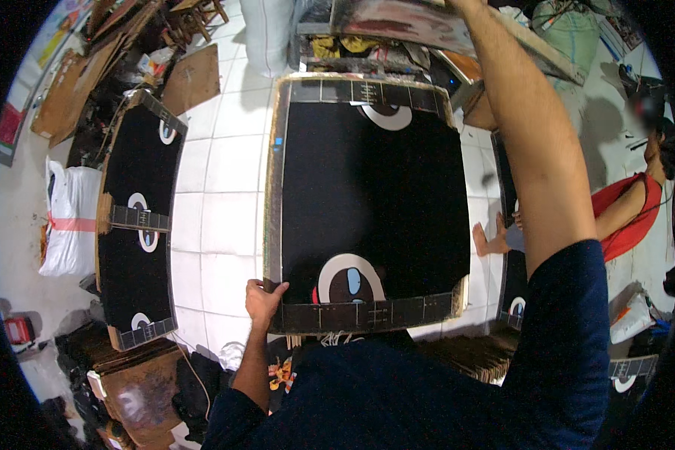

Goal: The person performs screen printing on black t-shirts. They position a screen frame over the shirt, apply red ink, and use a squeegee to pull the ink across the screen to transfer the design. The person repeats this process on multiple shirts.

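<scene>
Black sheet [375, 187] lay flat on the middle desk [273, 195], its pale, rounded eye shapes [352, 277] already in place at both ends; what remained could not be told. It looked matte and clothlike, between smooth dark strips [367, 316] and rough, worn edges. The hands were apart: the left hand [264, 300] touched the near-left corner, its clamping unclear; the right was out of view.
</scene>
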{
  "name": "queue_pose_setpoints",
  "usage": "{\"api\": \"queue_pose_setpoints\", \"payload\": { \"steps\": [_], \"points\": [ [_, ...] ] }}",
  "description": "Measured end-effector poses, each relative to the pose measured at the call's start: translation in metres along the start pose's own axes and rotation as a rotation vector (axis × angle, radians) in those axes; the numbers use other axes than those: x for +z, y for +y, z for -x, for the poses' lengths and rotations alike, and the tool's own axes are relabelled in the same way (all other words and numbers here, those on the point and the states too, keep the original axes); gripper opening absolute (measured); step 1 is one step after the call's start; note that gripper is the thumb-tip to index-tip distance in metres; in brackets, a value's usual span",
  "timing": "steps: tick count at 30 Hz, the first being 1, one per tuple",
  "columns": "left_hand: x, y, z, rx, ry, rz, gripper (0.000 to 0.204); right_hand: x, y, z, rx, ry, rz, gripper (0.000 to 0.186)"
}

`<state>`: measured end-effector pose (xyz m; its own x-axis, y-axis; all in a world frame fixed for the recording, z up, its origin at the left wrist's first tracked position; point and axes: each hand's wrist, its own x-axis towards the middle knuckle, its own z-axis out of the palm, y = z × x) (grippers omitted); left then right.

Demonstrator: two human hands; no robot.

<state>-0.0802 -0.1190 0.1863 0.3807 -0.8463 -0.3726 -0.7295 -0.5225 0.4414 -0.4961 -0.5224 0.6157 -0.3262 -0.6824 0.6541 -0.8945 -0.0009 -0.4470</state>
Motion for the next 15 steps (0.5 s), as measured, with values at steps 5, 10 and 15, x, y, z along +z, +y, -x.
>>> {"api": "queue_pose_setpoints", "payload": {
  "steps": [5,10,15],
  "points": [
    [0.001,0.033,-0.010,0.146,0.177,-0.113,0.083,0.000,0.018,0.039,-0.042,0.004,-0.067,0.026],
    [-0.026,0.216,-0.051,0.504,-0.001,0.647,0.081,0.026,0.064,0.123,-0.304,0.123,-0.219,0.029],
    [-0.028,0.352,-0.047,-0.092,-0.597,1.907,0.077,0.052,0.106,0.255,-0.153,0.035,-0.246,0.022]
  ]
}}
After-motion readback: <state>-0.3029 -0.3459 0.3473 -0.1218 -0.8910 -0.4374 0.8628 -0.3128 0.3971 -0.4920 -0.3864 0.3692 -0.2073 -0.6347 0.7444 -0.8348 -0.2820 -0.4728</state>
